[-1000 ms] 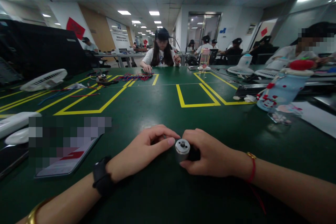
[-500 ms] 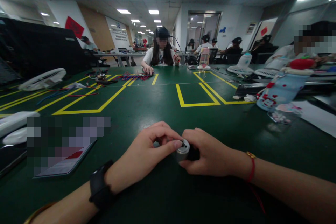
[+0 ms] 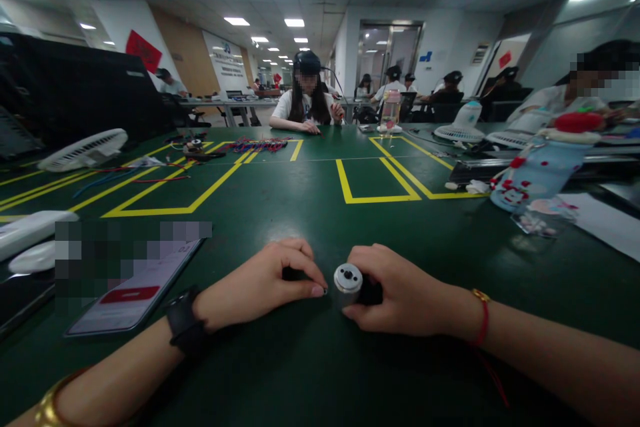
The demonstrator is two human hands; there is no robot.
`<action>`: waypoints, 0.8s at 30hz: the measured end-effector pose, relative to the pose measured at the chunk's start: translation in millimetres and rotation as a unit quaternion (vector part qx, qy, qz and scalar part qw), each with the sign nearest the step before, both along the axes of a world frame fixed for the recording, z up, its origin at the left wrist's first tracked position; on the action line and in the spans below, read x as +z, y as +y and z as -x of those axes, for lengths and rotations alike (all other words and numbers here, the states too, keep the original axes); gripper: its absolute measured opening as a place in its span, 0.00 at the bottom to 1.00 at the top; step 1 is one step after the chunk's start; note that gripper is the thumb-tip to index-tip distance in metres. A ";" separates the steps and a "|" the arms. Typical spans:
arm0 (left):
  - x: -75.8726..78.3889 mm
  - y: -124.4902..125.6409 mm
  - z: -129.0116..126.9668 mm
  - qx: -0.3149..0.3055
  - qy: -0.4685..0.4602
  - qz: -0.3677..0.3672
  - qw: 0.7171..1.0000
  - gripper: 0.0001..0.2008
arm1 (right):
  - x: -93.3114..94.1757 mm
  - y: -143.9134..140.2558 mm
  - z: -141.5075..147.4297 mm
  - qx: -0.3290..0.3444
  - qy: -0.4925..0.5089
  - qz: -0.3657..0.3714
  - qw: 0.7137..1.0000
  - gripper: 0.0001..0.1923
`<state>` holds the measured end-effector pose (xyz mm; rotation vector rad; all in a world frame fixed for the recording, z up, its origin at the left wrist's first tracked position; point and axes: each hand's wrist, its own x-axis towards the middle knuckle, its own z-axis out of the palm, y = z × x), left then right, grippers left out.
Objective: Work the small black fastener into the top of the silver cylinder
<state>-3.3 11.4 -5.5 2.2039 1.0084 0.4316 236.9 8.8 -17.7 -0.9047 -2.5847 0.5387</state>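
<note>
My right hand [image 3: 400,290] is wrapped round a silver metal cylinder [image 3: 347,290] that looks like a small motor. It stands upright, its round end face up, with a dark centre and small holes. To its left, my left hand [image 3: 273,280] is closed in a pinch, thumb against forefinger. A tiny dark piece [image 3: 325,291] shows at those fingertips, too small to name. The pinch is a short way off the cylinder, not touching it.
A phone [image 3: 135,293] lies left of my left arm. Red and blue wires [image 3: 257,145] are heaped across the green table [image 3: 280,213], near a co-worker [image 3: 307,100]. A light blue bottle [image 3: 543,170] and a small clear packet [image 3: 540,217] are at right.
My left hand has drawn back left from the cylinder's top, baring the end face. The co-worker's hand has moved right, away from the wires. My right hand keeps its hold.
</note>
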 end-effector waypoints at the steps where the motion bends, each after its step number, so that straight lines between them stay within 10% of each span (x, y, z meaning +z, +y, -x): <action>1: -0.7 -0.1 -0.1 -0.004 0.011 -0.005 1.000 0.05 | -0.3 0.1 0.0 -0.002 -0.002 0.002 1.000 0.12; 24: 1.1 2.3 3.1 -0.013 0.021 -0.007 1.000 0.07 | -0.4 0.4 -0.3 0.000 -0.003 -0.003 1.000 0.12</action>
